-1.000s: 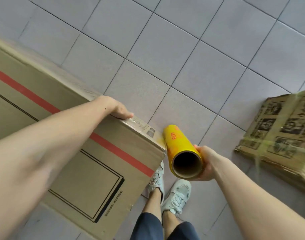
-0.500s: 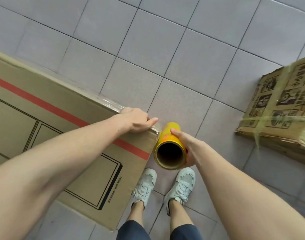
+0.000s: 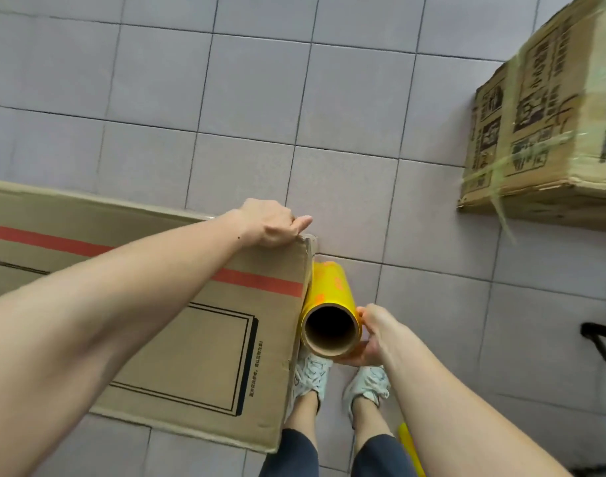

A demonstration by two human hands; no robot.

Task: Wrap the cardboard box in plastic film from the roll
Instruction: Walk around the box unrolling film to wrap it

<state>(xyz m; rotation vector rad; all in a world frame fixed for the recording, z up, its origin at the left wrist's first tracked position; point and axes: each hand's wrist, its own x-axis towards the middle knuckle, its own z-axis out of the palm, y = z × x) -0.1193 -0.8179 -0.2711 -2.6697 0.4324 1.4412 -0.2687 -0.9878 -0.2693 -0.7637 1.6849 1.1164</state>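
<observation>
Left hand [image 3: 267, 223] fingers curled over the box [image 3: 177, 339] top corner; right hand [image 3: 370, 335] fingers gripping the roll [image 3: 329, 304] against its edge, bare floor [image 3: 363, 115] at 12 o'clock.

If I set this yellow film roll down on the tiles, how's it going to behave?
The yellow film roll is a smooth cylinder, so on its side it would probably roll across the tiled floor. Its hollow cardboard core suggests it's fairly light. The glossy wrap may feel slippery in the right hand.

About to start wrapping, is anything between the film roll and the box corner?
Nothing visible. The yellow film roll, held by the right hand, sits right against the cardboard box edge, below the corner the left hand grips.
</observation>
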